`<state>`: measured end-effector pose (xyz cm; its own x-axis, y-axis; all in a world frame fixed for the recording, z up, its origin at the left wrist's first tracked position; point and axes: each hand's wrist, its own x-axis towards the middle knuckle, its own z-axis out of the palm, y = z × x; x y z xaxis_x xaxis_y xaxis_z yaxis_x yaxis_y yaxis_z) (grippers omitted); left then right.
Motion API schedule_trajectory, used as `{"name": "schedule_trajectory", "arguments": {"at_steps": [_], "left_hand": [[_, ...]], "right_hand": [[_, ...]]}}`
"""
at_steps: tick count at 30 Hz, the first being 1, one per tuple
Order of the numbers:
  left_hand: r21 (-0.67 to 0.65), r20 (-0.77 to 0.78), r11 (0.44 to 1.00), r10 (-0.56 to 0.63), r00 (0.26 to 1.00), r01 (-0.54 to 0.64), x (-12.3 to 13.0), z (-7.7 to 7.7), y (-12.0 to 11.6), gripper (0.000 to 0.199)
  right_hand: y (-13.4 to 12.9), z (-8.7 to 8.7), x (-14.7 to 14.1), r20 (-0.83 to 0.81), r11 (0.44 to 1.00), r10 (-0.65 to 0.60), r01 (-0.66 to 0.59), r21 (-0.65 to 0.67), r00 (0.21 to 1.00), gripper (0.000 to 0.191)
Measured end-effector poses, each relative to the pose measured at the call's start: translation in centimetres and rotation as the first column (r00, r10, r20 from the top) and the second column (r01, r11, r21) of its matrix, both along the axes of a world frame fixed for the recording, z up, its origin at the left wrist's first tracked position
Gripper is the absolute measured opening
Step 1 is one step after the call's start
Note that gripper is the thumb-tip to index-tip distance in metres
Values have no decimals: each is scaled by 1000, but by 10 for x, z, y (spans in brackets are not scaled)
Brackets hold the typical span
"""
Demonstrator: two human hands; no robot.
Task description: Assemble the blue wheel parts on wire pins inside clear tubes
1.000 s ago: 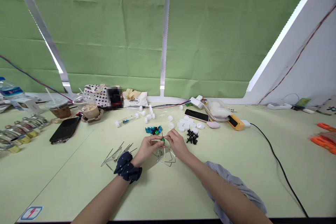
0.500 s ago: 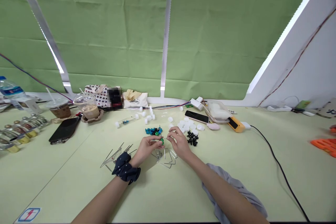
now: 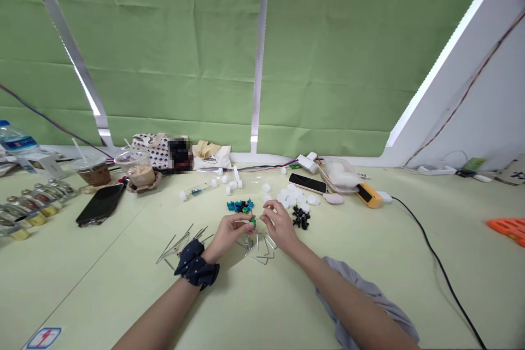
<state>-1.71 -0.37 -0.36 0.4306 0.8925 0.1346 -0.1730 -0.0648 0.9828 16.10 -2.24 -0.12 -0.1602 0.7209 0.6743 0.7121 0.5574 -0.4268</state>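
Observation:
My left hand (image 3: 233,234) pinches a small green part (image 3: 253,222) at the middle of the table. Close to its right side, my right hand (image 3: 280,225) has its fingertips together on a thin metal rod that meets the green part. Behind my hands lies a pile of small blue parts (image 3: 235,206). Black parts (image 3: 301,217) sit just right of my right hand, with white round caps (image 3: 292,194) behind them. Bent metal rods (image 3: 262,257) are spread below my hands, and more rods (image 3: 176,243) lie left of my left wrist.
Clear tubes (image 3: 199,190) with white caps lie behind. A phone (image 3: 307,182), a plastic box (image 3: 340,176) and a yellow device (image 3: 369,196) stand back right. At left are a dark phone (image 3: 100,205), drink cups (image 3: 140,174) and a row of jars (image 3: 30,205). A black cable (image 3: 435,257) runs along the right.
My hands have barely moved and hold the same green part and rod. At the far right edge, a person's fingers beside the orange object are gone from view.

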Motion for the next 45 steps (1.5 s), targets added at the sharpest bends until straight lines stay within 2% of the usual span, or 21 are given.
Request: {"name": "schedule_trajectory", "arguments": {"at_steps": [7,10,16,21,23,30,34,40,45], "left_hand": [[18,1,1000,-4,1000,4,-1,-5,3,35],[28,-13,1000,-13,1000,14,-1,-6,3,34],[39,-55,999,2,998,0,0,-5,2,33],[43,-71,998,36,997,-33,-1,-3,2,37],[40,-73,998,47,996,-44,-2,-3,3,38],[35,-33,999,4,999,-3,0,-3,1,38],[38,-6,999,-34,999,34,1,-3,0,32],[58,-17,998,-31,999,32,0,-5,1,30],[58,-50,998,-6,999,9,0,-5,1,34]], "right_hand": [[4,-6,1,63,1000,-31,31,-2,998,21],[4,-8,0,42,997,-35,37,-62,999,23],[8,-15,2,-100,981,95,-111,-162,990,26],[8,-13,2,-127,976,129,-149,-158,983,11],[6,-11,2,-123,975,137,-155,-157,983,11],[0,-4,0,-35,998,39,-41,-47,999,16],[-1,-1,-3,31,999,-7,8,-32,999,24],[-1,0,-1,94,987,-51,65,-148,994,25],[0,-3,-1,-39,951,27,-38,-308,999,24]]}}
